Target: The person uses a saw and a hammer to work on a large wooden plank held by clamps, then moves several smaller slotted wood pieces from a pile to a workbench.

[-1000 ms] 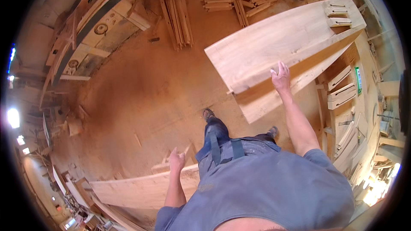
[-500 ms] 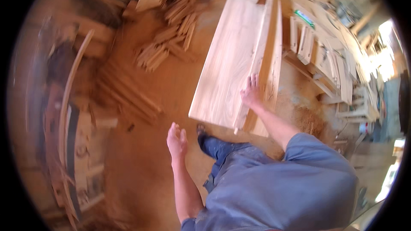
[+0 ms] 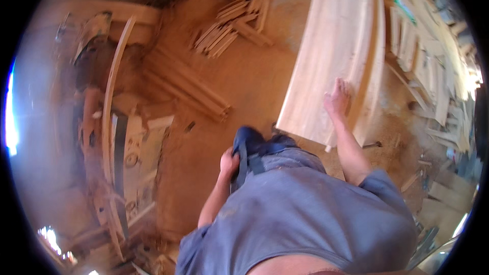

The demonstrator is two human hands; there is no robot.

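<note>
My right hand (image 3: 337, 100) rests on the wide pale wooden board (image 3: 318, 71), its fingers stretched out and a little apart, near the groove along the board's right side. The board slants away from me toward the top of the view, with more narrow wooden members along its right edge. A small peg-like end (image 3: 328, 148) sticks out at its near edge. At my left hip, my left hand (image 3: 229, 162) is against the side of my dark blue trousers (image 3: 249, 145), by the pocket. Its fingers are mostly hidden there, so what they hold cannot be made out.
Loose wooden strips (image 3: 216, 35) lie piled on the brown floor ahead. Longer planks (image 3: 188, 84) lie left of centre. A curved wooden strip (image 3: 113, 81) and a panel with round holes (image 3: 135, 160) stand at left. A bench with wooden pieces (image 3: 433, 71) runs along the right.
My left hand has gone from hanging free in front of me to my hip pocket. My right hand stays on the board. The view has swung left, so the board sits farther right.
</note>
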